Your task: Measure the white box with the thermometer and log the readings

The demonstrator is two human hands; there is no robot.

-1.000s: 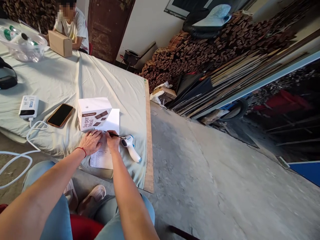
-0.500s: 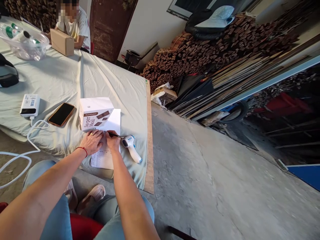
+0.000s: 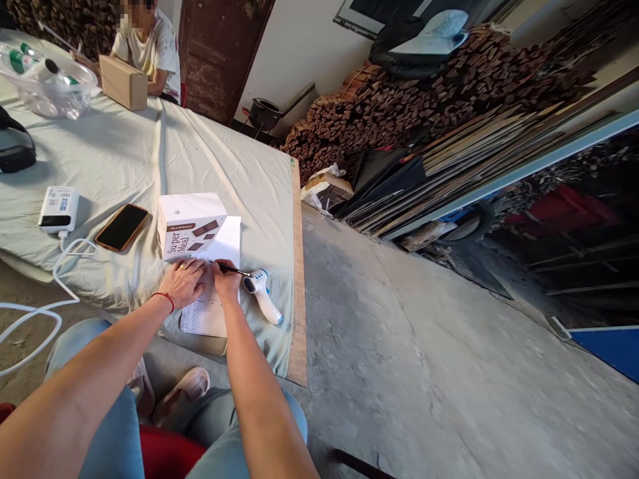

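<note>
A dark pen [image 3: 233, 269] is pinched in my right hand [image 3: 226, 281], its tip end over the paper and its back end reaching toward a white and blue infrared thermometer [image 3: 263, 297]. Under both hands lies a paper pad [image 3: 210, 316] with rows of writing on its lower part. My left hand [image 3: 182, 285], with a ring and a red wrist string, rests flat on the pad's left side, fingers stretched out. Just beyond its fingertips stands a white "Super Meal" box [image 3: 191, 225], covering part of the pad.
Left of the box lie a phone [image 3: 122, 227] and a white power bank [image 3: 58, 209] with a cable. Farther back are a plastic basin [image 3: 74, 90] of bottles and a cardboard box [image 3: 123, 83], with a person seated behind. The table's wooden edge [image 3: 298, 279] runs along the right.
My right hand and the pen have shifted very slightly, the pen's back end a little to the right. The person across has raised a hand holding a thin stick-like thing. My left hand stays put.
</note>
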